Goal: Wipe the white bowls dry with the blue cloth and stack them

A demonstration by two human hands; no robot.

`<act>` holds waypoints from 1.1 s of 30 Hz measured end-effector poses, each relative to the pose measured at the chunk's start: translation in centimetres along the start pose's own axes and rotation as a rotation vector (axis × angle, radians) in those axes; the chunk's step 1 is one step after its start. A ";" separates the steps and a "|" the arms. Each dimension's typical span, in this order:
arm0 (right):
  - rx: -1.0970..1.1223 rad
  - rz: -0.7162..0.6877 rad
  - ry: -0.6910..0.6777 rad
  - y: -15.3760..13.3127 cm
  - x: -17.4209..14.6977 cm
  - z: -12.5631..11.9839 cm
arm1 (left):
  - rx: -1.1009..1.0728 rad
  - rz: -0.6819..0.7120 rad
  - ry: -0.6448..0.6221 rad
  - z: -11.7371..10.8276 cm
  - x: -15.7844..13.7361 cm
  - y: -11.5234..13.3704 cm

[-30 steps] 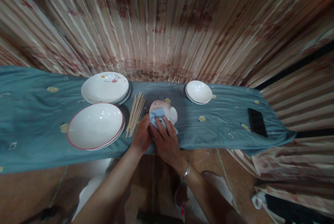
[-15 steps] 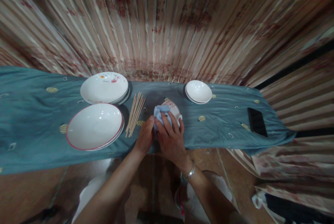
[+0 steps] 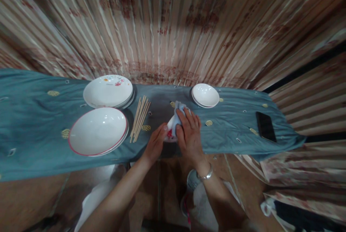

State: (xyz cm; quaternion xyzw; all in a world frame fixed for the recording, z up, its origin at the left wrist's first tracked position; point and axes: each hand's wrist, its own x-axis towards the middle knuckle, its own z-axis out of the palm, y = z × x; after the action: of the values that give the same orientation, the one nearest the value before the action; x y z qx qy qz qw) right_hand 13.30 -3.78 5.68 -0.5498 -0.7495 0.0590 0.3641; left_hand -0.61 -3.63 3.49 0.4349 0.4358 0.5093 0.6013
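Note:
My left hand (image 3: 156, 143) is closed on the near left edge of a small white bowl (image 3: 170, 134) with red markings. Across the bowl, my right hand (image 3: 190, 136) presses a light blue cloth (image 3: 178, 112) against its surface, fingers curled over the cloth. Much of the bowl is hidden by the cloth and my hands. Left of my left hand lie several wooden chopsticks (image 3: 140, 118) in a loose bundle. Beyond my right hand stands a short stack of small white bowls (image 3: 205, 95).
At the left are a stack of flower-patterned plates (image 3: 106, 91) and a stack of red-rimmed dishes (image 3: 97, 132). A black phone (image 3: 266, 126) lies at the right on the teal tablecloth (image 3: 224, 136). A pleated curtain (image 3: 167, 44) hangs behind the table.
My right hand and the cloth have shifted right over the bowl. The bowl has turned, with its red markings now facing near my left fingers. My left hand has moved slightly right.

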 end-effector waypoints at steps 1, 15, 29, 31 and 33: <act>0.046 0.023 0.004 0.4 0.2 -0.1 | 0.008 -0.001 -0.013 0.0 0.0 0.1; 0.734 0.473 0.049 5.3 1.3 0.9 | 0.004 -0.059 0.015 -0.4 0.2 -0.6; 0.898 0.614 0.064 5.7 0.3 3.5 | -0.106 -0.113 0.217 -0.2 0.6 1.1; 0.893 0.618 0.059 5.6 0.1 3.9 | -0.128 -0.115 0.243 -0.5 0.6 1.0; 0.877 0.616 0.064 5.3 -0.3 4.3 | -0.210 -0.128 0.245 -0.6 0.8 0.6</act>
State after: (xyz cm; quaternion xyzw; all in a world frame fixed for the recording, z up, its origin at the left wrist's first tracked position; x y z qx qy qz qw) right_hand 14.86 -0.60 -0.21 -0.5422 -0.4472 0.4538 0.5479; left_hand -1.29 -2.74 3.88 0.2757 0.4771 0.5619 0.6170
